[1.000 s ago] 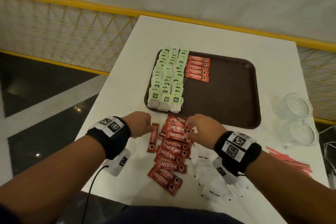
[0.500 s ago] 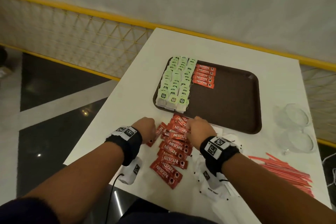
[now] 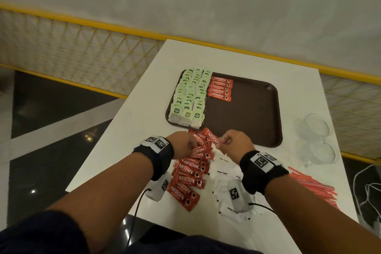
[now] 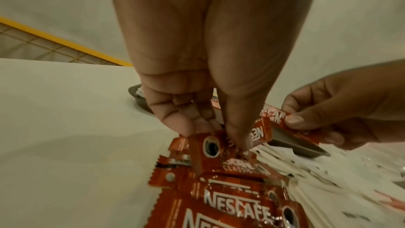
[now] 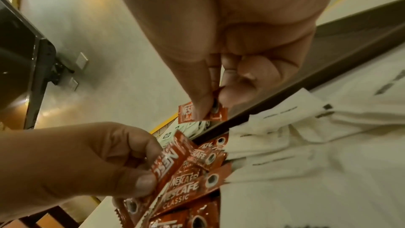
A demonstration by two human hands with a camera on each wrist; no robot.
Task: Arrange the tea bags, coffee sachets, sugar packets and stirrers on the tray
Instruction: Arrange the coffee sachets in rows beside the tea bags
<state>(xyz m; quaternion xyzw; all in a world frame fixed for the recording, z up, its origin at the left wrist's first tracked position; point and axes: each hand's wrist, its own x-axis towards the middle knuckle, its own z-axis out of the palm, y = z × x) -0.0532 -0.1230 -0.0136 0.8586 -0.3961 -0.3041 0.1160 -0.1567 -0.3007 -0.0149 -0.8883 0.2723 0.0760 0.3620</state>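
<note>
Just short of the tray's (image 3: 276, 109) near rim, above the counter's (image 3: 132, 130) sachet pile (image 3: 186, 179), the right hand (image 3: 237, 142) is pinching one coffee sachet (image 3: 212, 137) while the left hand (image 3: 183, 144) is pinching another sachet (image 5: 168, 160).

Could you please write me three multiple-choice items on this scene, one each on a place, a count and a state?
1. Where on the tray do the tea bags lie?
A. left side
B. right side
C. middle

2. How many coffee sachets lie on the tray?
A. two
B. five
C. nine

3. What is the right hand doing?
A. resting flat
B. pinching a sachet
C. holding stirrers

Answers:
1 A, the green rows fill the tray's left side.
2 B, five red sachets are stacked beside them.
3 B, its thumb and finger pinch a sachet's end.
</note>
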